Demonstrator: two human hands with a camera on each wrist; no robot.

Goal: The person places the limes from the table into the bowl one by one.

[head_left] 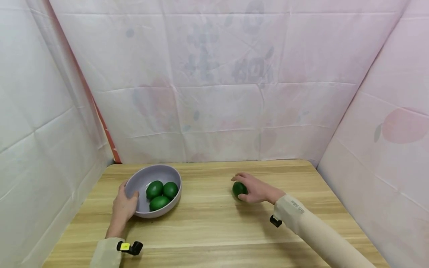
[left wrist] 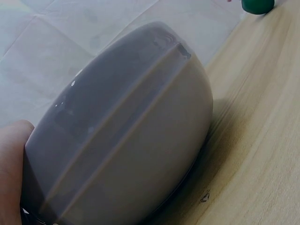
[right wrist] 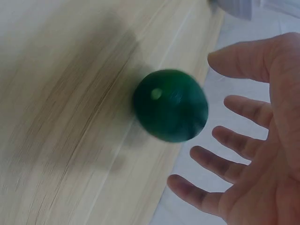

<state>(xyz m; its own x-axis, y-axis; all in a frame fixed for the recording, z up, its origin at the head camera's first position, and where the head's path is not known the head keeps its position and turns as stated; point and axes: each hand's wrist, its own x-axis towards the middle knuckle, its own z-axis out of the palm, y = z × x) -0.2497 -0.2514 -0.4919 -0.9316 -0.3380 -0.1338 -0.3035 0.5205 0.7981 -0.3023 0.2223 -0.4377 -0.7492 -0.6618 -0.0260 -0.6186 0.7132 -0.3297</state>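
My left hand [head_left: 125, 204] grips the near left side of a greyish-purple bowl [head_left: 139, 182], its thumb over the rim and inside. Several smooth green oval fruits, among them one fruit [head_left: 159, 203] at the front, lie together in the bowl. The bowl's outer wall [left wrist: 126, 126] fills the left wrist view. To the right, my right hand [head_left: 255, 190] reaches around another green fruit [head_left: 239, 189] on the table. In the right wrist view, this green fruit [right wrist: 169, 105] shows a pale spot, and a gap separates it from the spread fingers [right wrist: 243, 140].
The wood-grain table [head_left: 207, 227] stands against a pale, faintly printed cloth [head_left: 214, 111] at the back. More cloth hangs at the left [head_left: 40, 130] and right. Bare wood lies between the bowl and the right hand.
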